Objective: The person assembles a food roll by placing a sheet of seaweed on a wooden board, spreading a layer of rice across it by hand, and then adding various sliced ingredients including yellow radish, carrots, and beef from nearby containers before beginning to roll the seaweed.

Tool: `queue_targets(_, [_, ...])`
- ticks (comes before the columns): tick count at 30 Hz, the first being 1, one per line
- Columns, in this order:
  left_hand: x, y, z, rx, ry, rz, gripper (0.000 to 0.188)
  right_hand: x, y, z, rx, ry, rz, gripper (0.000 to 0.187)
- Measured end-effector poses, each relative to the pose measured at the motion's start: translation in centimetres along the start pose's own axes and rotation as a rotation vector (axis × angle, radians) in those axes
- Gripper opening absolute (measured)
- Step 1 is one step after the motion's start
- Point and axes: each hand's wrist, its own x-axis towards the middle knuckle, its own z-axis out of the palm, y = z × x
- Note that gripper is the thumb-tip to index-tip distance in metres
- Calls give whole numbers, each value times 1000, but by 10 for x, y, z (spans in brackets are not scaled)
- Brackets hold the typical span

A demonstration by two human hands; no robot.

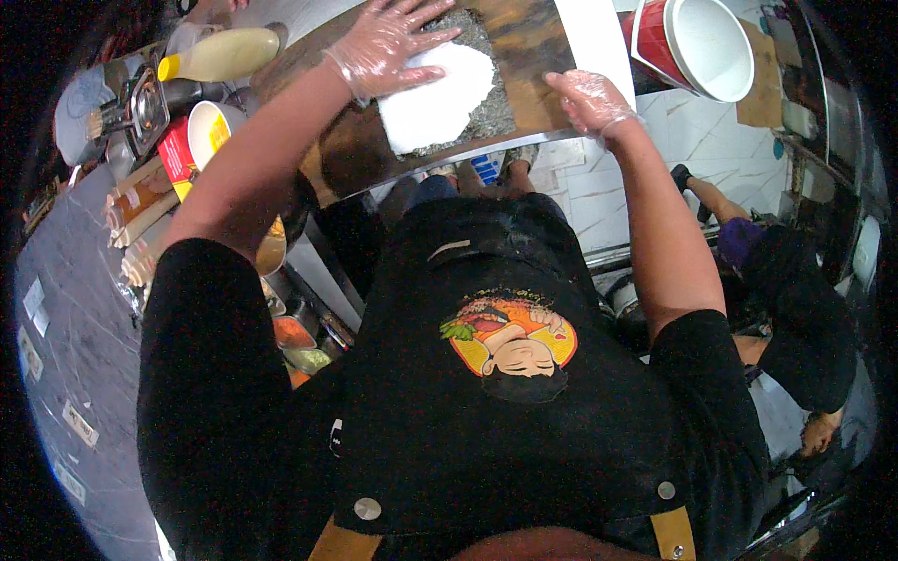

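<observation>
On worktop (535, 47): rice (435, 101), seaweed (502, 114); left hand (385, 45) splayed, seemingly spreading; right hand (589, 101) curled, contents unclear; bare seaweed calls for rice.

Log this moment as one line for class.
left hand: on white layer | white layer: over dark sheet | right hand: at board's right edge

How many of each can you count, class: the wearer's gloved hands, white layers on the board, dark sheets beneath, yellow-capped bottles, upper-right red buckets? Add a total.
Gloved hands: 2 (left hand, right hand)
White layer: 1
Dark sheet: 1
Yellow-capped bottle: 1
Red bucket: 1
Total: 6
</observation>
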Motion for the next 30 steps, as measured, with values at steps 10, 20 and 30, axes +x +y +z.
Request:
queue_targets(10, [72,62,11,-168,105,-243,95,6,6,-7,-130,-67,-81,50])
queue_targets(20, [103,76,10,-221,148,-283,89,-1,-1,-4,71,-88,10,47])
queue_targets(30, [139,86,24,-266,312,-332,68,0,4,-10,80,-136,28,46])
